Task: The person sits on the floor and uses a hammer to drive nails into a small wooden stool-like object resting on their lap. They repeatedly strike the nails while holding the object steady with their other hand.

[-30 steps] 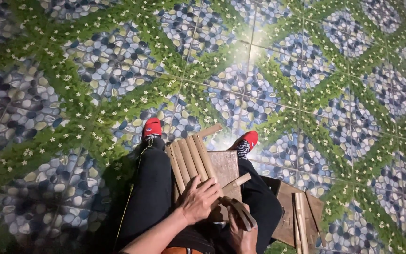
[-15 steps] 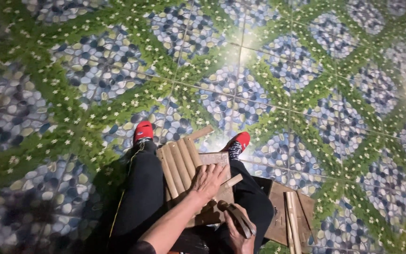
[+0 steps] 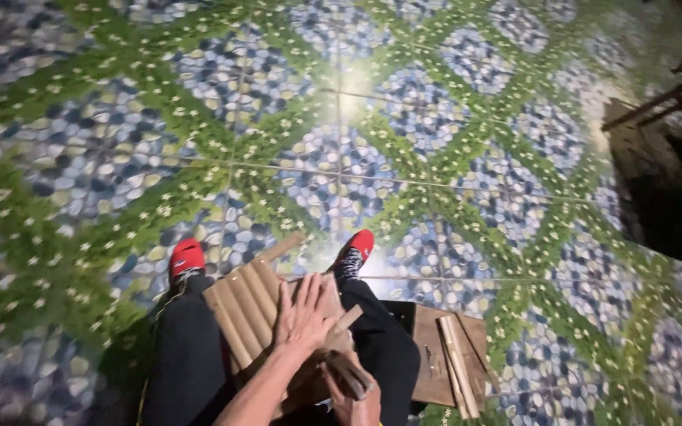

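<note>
I sit with a slatted wooden panel point(image 3: 238, 308) across my lap, over black trousers and red shoes point(image 3: 186, 259). My left hand point(image 3: 305, 314) lies flat on the panel's right part, fingers spread and pointing away from me. A thin wooden strip point(image 3: 346, 318) pokes out from under that hand. Lower down, my right hand point(image 3: 361, 404) is closed around a brown wooden-handled piece point(image 3: 344, 373); what kind of tool it is cannot be made out.
A dark wooden board point(image 3: 429, 359) with a few loose light slats point(image 3: 458, 371) lies on the floor by my right leg. Dark wooden furniture point(image 3: 672, 102) stands at the far right. The floor point(image 3: 341, 158) is tiled in a blue pebble and green leaf pattern.
My left hand has slid a little further up the panel and flattened out. The view has swung right, bringing the dark furniture into sight.
</note>
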